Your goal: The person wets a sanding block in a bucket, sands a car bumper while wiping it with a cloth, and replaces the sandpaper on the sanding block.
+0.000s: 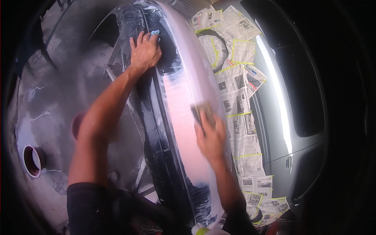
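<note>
A long curved car panel (182,141), pinkish-white over black, runs from the top of the view down to the bottom centre. Near its upper end my left hand (145,53) rests on the black edge, fingers spread, with a small light-blue cloth (155,34) by the fingertips, partly covered. Slightly blurred, my right hand (211,139) grips a flat brownish block (204,114) against the pinkish-white surface at mid-length. White smears and wet-looking streaks mark the dark areas at both ends of the panel.
To the right stands a silver car (274,117), its side masked with newspaper sheets (235,90) and yellow tape. A round container (32,160) sits on the stained floor (58,129) at left. Metal stand bars (113,74) show beside the panel. A bottle top (201,230) is at the bottom edge.
</note>
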The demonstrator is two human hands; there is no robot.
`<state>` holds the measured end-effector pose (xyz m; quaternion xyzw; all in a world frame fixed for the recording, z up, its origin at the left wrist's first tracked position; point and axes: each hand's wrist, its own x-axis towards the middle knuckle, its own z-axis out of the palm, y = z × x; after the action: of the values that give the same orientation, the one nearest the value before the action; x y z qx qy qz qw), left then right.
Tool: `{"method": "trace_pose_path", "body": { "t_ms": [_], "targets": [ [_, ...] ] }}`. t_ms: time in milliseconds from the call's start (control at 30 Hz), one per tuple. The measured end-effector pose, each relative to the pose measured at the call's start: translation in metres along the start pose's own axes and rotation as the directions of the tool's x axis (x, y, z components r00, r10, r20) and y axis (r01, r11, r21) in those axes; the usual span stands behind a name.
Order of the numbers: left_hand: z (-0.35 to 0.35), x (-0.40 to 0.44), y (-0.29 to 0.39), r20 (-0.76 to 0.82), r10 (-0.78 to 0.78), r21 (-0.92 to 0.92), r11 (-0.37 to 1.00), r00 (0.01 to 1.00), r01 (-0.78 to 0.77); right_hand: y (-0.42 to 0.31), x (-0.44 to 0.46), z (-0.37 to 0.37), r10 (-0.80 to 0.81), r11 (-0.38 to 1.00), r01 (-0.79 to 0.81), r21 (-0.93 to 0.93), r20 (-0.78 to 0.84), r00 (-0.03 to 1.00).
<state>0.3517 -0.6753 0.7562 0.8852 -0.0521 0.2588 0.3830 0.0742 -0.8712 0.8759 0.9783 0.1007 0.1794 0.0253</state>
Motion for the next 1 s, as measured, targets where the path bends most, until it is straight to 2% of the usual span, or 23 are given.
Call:
{"method": "trace_pose_path", "body": {
  "t_ms": [133,233,300,333,400,500,600,667,700,733,800,867,967,1000],
  "targets": [
    [0.003,0.001,0.004,0.042,-0.028,0.041,0.999,0.999,0.026,-0.011,-0.277,-0.088,0.29,0.951,-0.271,-0.15,0.128,0.948],
    [-0.003,0.002,0.008,0.049,-0.046,0.023,0.999,0.998,0.045,-0.004,-0.279,-0.085,0.212,0.971,-0.199,-0.13,0.089,0.973],
    [-0.005,0.0,0.009,0.067,-0.049,0.006,0.999,0.997,0.049,-0.002,-0.161,-0.062,0.119,0.984,-0.1,-0.147,0.123,0.985],
    [-0.007,0.0,0.011,0.075,-0.051,0.003,0.999,0.996,0.05,0.004,-0.093,-0.034,0.08,0.996,-0.079,-0.033,0.054,0.995],
    [-0.008,0.002,0.01,0.073,-0.049,0.0,0.999,0.996,0.049,0.007,0.06,0.025,-0.115,0.993,0.114,-0.038,-0.042,0.992],
    [-0.002,0.002,0.007,0.037,-0.054,-0.016,0.998,0.998,0.054,0.0,0.245,0.103,-0.122,0.987,0.115,-0.111,-0.058,0.991],
    [-0.007,0.002,0.008,0.067,-0.064,0.011,0.998,0.996,0.064,-0.01,0.215,0.079,-0.08,0.997,0.08,-0.007,0.016,0.997],
    [0.002,0.004,0.003,0.033,-0.049,0.02,0.999,0.998,0.048,0.003,0.093,0.042,-0.061,0.998,0.06,-0.023,-0.045,0.997],
    [0.002,0.002,0.002,0.046,-0.029,0.02,0.999,0.999,0.028,-0.003,0.019,0.008,0.003,1.0,-0.003,-0.002,-0.023,1.0],
    [0.0,0.003,0.001,0.053,-0.016,0.028,0.999,0.998,0.014,-0.006,-0.06,-0.021,0.05,0.996,-0.048,-0.074,0.03,0.998],
    [0.0,0.005,0.005,0.081,-0.053,0.066,0.997,0.995,0.048,-0.013,-0.209,-0.066,0.255,0.959,-0.242,-0.151,0.072,0.964],
    [0.0,0.007,0.008,0.103,-0.084,0.11,0.991,0.991,0.072,-0.007,-0.317,-0.088,0.298,0.944,-0.283,-0.167,0.071,0.952],
    [0.0,0.006,0.008,0.127,-0.101,0.108,0.99,0.987,0.088,0.003,-0.252,-0.075,0.214,0.972,-0.2,-0.125,0.111,0.971],
    [-0.001,0.006,0.007,0.129,-0.105,0.106,0.99,0.986,0.092,-0.002,-0.178,-0.065,0.151,0.977,-0.126,-0.171,0.141,0.978]
  ]
}}
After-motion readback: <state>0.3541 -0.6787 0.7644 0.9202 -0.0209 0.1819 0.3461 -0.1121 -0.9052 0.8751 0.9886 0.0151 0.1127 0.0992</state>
